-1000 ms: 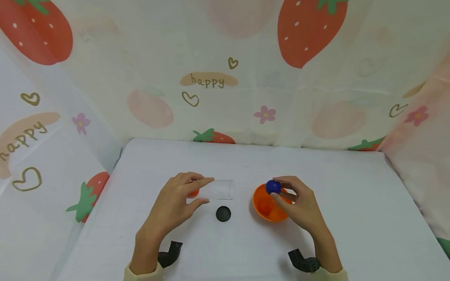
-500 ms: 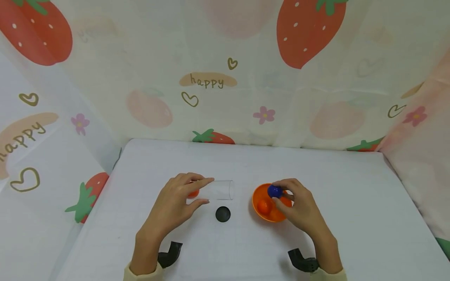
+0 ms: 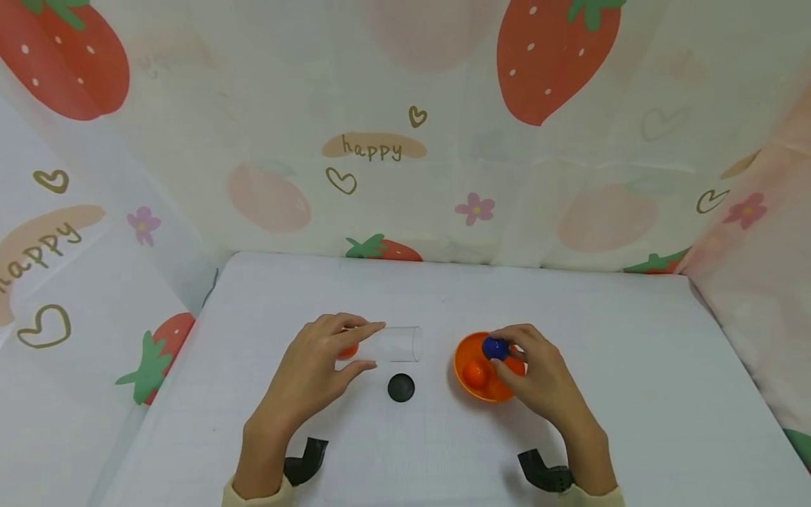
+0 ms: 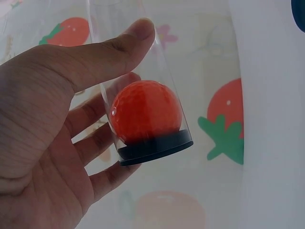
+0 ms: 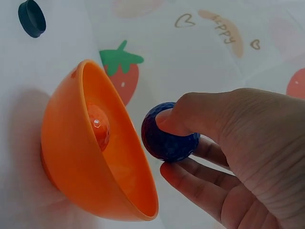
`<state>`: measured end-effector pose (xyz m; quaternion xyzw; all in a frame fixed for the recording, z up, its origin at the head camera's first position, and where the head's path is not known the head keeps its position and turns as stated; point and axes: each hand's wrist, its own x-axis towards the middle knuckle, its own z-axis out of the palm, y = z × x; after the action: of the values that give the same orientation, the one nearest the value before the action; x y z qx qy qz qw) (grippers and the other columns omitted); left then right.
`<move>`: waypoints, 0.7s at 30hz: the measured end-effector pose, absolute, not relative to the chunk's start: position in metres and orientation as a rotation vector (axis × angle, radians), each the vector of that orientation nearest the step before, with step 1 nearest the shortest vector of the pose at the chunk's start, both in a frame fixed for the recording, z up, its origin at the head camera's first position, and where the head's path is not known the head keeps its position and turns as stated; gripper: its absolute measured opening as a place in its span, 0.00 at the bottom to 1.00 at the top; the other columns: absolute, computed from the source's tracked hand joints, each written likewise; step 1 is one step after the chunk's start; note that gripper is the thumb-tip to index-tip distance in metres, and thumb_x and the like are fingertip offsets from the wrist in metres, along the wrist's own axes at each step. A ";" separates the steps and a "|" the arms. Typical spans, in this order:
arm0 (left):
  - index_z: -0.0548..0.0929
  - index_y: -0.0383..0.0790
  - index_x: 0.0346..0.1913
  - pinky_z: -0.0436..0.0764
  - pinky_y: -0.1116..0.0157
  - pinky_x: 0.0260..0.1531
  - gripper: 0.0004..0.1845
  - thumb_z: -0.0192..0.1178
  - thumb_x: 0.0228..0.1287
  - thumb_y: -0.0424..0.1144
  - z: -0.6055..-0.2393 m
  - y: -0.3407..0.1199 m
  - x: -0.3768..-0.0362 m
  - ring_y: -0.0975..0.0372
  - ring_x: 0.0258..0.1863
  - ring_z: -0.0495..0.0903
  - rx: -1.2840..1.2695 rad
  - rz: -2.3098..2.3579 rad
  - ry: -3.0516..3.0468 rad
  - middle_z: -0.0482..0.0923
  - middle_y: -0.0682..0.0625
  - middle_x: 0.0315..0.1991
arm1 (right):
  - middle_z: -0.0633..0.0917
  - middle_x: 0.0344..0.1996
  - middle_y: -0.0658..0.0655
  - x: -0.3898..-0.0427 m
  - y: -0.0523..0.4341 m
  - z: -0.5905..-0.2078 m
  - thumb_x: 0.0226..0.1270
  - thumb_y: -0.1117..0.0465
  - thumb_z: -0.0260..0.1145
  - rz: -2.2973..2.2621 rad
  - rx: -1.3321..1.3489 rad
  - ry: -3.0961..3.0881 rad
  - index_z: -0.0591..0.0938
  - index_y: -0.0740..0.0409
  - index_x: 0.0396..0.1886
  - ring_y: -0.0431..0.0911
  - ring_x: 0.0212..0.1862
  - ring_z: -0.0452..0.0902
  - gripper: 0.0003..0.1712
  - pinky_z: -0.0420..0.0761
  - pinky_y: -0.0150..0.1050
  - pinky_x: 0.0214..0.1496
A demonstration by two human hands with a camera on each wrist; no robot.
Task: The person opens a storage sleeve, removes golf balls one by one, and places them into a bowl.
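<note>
My left hand [image 3: 310,366] grips a clear plastic tube [image 3: 395,343] lying sideways on the white table; the left wrist view shows an orange ball [image 4: 147,112] inside it against the black end cap [image 4: 155,148]. A loose black cap [image 3: 401,387] lies on the table just in front of the tube's open end. My right hand [image 3: 535,373] pinches a dark blue ball [image 3: 494,347] over the rim of an orange bowl [image 3: 465,352]. In the right wrist view the blue ball [image 5: 169,133] is held beside the bowl [image 5: 90,157], which holds one orange ball [image 5: 97,126].
The white table [image 3: 633,366] is walled at the back and both sides by strawberry-print cloth [image 3: 405,141]. Two black wrist mounts [image 3: 304,458] [image 3: 545,473] show near the front edge.
My right hand has lowered the blue ball a little toward the orange bowl. An orange ball in the bowl has come into view. The left hand and tube have stayed still.
</note>
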<state>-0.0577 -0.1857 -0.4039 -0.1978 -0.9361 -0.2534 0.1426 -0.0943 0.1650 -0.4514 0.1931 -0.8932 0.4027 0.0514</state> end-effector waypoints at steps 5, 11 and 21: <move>0.86 0.58 0.65 0.82 0.52 0.57 0.31 0.82 0.56 0.43 -0.404 -0.186 -0.058 0.58 0.57 0.83 -0.568 -0.732 -2.702 0.87 0.55 0.55 | 0.84 0.54 0.58 -0.093 0.165 -0.451 0.62 0.73 0.76 1.147 0.614 -2.718 0.84 0.59 0.56 0.53 0.56 0.86 0.22 0.88 0.51 0.59; 0.87 0.58 0.65 0.82 0.53 0.56 0.31 0.82 0.56 0.43 -0.404 -0.186 -0.058 0.58 0.56 0.83 -0.573 -0.735 -2.695 0.87 0.55 0.55 | 0.85 0.56 0.57 -0.093 0.165 -0.450 0.63 0.70 0.78 1.055 0.602 -2.712 0.86 0.60 0.57 0.54 0.60 0.85 0.22 0.84 0.57 0.65; 0.83 0.59 0.69 0.82 0.57 0.49 0.33 0.80 0.59 0.46 -0.404 -0.185 -0.059 0.59 0.55 0.83 -0.590 -0.757 -2.689 0.86 0.55 0.56 | 0.86 0.55 0.56 -0.094 0.164 -0.452 0.65 0.67 0.77 1.082 0.638 -2.679 0.86 0.60 0.56 0.53 0.58 0.85 0.20 0.85 0.56 0.63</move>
<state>-0.0586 -0.1850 -0.4044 -0.2047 -0.9321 -0.2625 0.1426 -0.0943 0.1636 -0.4519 0.2147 -0.9017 0.3641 0.0911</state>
